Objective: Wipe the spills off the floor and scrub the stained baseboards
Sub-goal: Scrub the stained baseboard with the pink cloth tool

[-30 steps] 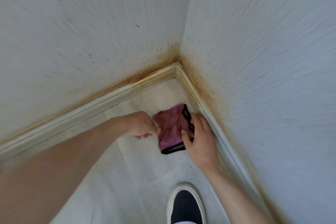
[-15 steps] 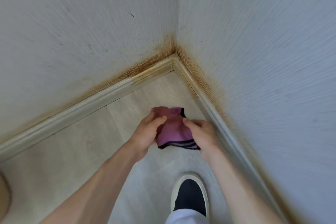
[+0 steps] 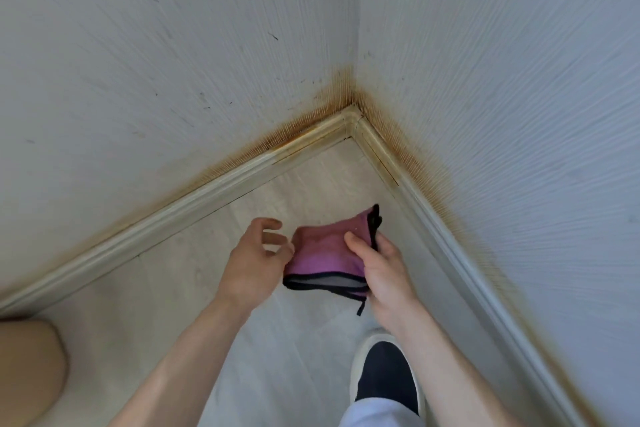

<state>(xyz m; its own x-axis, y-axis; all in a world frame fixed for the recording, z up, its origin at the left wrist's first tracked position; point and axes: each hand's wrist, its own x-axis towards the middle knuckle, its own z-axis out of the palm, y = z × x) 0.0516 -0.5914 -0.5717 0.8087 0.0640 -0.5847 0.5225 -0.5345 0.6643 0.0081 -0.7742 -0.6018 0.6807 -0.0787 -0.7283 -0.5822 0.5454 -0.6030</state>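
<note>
One cloth (image 3: 325,255) is seen, purple with black edging, folded and held in the air above the floor (image 3: 173,315), close to the room corner. It is gripped along its right side by the right hand (image 3: 384,274): the thumb is pressed on the upper face, and the other fingers are wrapped under and behind the black edge, so the cloth is pinched between them. One short black tag or loop is seen hanging from the lower corner of the cloth.

The left hand (image 3: 254,260) is held just beside the cloth's left edge, fingers spread and loosely curled. Whether the fingertips touch the fabric cannot be told; nothing is clasped by this hand.

Two baseboards are counted, the left one (image 3: 194,198) and the right one (image 3: 446,246), joined at the corner. Both are marked with brown-orange staining, heaviest near the joint and fading outward along each run. The same discolouration is seen on the lower part of both walls, left (image 3: 173,45) and right (image 3: 519,80), just above the trim. A few small dark specks are noted on the left wall.

The floor is pale, with plank seams visible. One shoe (image 3: 388,381), dark with a white rim, is placed on the floor below the right forearm. One tan object (image 3: 31,367) is partly seen at the lower left edge; it cannot be identified.
</note>
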